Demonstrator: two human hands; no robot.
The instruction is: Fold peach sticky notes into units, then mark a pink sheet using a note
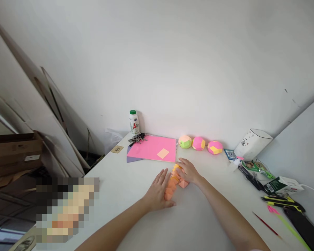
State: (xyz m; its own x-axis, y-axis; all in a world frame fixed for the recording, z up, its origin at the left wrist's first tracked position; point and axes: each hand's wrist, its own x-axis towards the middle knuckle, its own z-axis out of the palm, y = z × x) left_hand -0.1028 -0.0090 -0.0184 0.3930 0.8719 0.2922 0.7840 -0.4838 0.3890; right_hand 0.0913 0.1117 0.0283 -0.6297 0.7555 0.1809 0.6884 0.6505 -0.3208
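Note:
Several small orange and yellow folded paper pieces (169,192) stand close together in rows on the white table. My left hand (157,193) lies along their left side, fingers stretched out and thumb pointing to the right at the near end. At the far right of the group is my right hand (190,171), its fingers apart and reaching over the pieces, which it partly hides. One orange pyramid-shaped piece (183,183) sits just below the right hand, beside the rows. Neither hand visibly grips a piece.
Behind are a pink pad (151,144) with a peach paper square (163,153), keys (138,138), a bottle (134,123) and paper balls (198,143). On the right lie a box (282,184), a yellow-black cutter (284,202) and a thin red stick (266,223). A blurred patch covers the left edge.

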